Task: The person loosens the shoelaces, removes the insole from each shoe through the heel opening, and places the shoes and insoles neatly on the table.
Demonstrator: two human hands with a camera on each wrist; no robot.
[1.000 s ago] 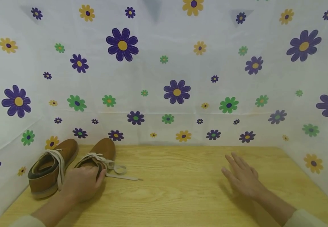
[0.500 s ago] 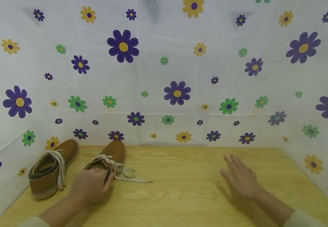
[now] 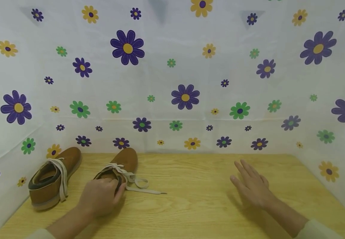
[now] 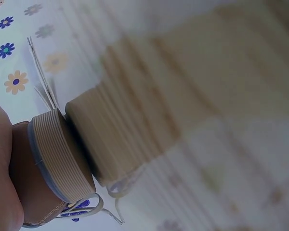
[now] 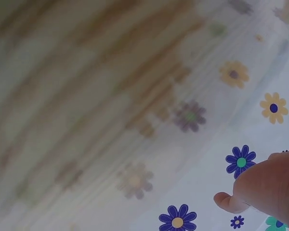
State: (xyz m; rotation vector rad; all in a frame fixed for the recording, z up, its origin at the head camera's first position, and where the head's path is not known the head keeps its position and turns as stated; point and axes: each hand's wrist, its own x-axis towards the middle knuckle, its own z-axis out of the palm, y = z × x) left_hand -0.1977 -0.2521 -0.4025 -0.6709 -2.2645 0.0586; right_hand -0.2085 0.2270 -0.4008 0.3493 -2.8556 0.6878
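Observation:
My left hand (image 3: 100, 197) grips the heel end of a brown shoe (image 3: 127, 160), fingers over its collar into the opening and thumb on its right side. The toe points to the back wall. A cream lace (image 3: 146, 191) trails from this shoe to the right across the table. From the left wrist, the pale ribbed sole edge (image 4: 62, 154) shows close over its mirrored image in the tabletop. The matching brown shoe (image 3: 45, 197) stands at the left, its lace hanging down the side. My right hand (image 3: 251, 187) is held over the right of the table, fingers straight, holding nothing.
The wood-patterned table (image 3: 190, 199) is glossy and reflects the surroundings. White cloth walls (image 3: 172, 73) with printed flowers enclose it at the back and on both sides. The left shoe stands near the left wall.
My left hand has moved the gripped shoe to the right, away from the other shoe, and its lace has shifted along with it. My right hand has stayed nearly in place.

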